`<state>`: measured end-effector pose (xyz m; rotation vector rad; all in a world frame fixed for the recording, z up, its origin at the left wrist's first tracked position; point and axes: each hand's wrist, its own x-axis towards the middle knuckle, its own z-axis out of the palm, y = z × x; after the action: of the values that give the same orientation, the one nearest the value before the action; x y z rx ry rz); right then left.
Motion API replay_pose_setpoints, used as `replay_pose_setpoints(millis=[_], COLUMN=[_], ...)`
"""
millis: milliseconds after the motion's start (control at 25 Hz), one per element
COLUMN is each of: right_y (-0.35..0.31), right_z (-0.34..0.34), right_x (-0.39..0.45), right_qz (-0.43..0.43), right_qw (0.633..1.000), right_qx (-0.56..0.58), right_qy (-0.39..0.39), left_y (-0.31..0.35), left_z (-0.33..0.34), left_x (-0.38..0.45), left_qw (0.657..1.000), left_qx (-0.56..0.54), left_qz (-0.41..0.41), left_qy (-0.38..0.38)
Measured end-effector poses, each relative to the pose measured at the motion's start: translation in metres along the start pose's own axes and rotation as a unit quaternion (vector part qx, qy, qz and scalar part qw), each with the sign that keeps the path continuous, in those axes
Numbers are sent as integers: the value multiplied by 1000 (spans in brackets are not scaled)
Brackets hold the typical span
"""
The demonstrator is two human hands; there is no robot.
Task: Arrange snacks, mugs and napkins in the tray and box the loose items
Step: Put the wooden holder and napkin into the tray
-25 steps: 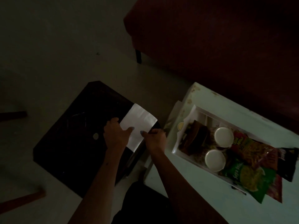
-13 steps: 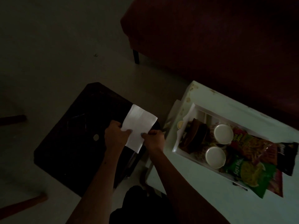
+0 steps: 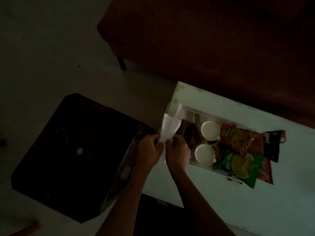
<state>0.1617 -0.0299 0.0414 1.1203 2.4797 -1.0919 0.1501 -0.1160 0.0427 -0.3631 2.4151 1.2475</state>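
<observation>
A white napkin [image 3: 168, 129] is pinched at its lower end between my left hand [image 3: 150, 149] and my right hand [image 3: 178, 151], and stands up folded lengthwise at the left end of the white tray [image 3: 202, 166]. In the tray are two white mugs [image 3: 210, 130] [image 3: 204, 154], a brown packet [image 3: 188, 133], and a red and yellow snack bag [image 3: 238, 137]. A green snack bag [image 3: 238, 166], a black bag [image 3: 271, 143] and a pink bag [image 3: 265, 172] hang over its right end.
The tray rests on a pale green table [image 3: 255, 201]. A dark square stool or box [image 3: 73, 155] stands on the floor to the left. A dark red sofa [image 3: 204, 40] with a black leg [image 3: 121, 63] runs behind the table.
Both hands have carried the napkin from above the dark stool to the right, up to the tray's left end. The napkin has gone from flat to folded and upright.
</observation>
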Motion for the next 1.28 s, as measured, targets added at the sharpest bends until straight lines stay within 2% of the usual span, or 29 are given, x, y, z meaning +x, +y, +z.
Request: replay_pose_setpoints(millis=[160, 400, 640, 880, 1040, 1160, 1280], right_y=[27, 42, 47, 59, 66, 70, 74], right_z=[-27, -38, -34, -24, -24, -30, -50], right_x=[18, 53, 69, 59, 51, 46, 39], right_qz=[36, -19, -19, -23, -25, -34, -51], right_qw=[999, 999, 999, 999, 998, 997, 998], right_qx=[0, -5, 7, 8, 24, 0, 46], right_qy=[16, -37, -32, -42, -54, -70, 6], left_y=[26, 40, 40, 29, 24, 15, 5], left_z=[43, 77, 92, 100, 98, 96, 94], left_x=[1, 22, 30, 26, 11, 3, -6], left_qw=[998, 993, 993, 996, 995, 990, 990], left_qx=[22, 55, 66, 17, 57, 102, 112], left_qz=[25, 50, 59, 16, 77, 76, 59], left_qy=[-56, -92, -77, -87, -40, -59, -55])
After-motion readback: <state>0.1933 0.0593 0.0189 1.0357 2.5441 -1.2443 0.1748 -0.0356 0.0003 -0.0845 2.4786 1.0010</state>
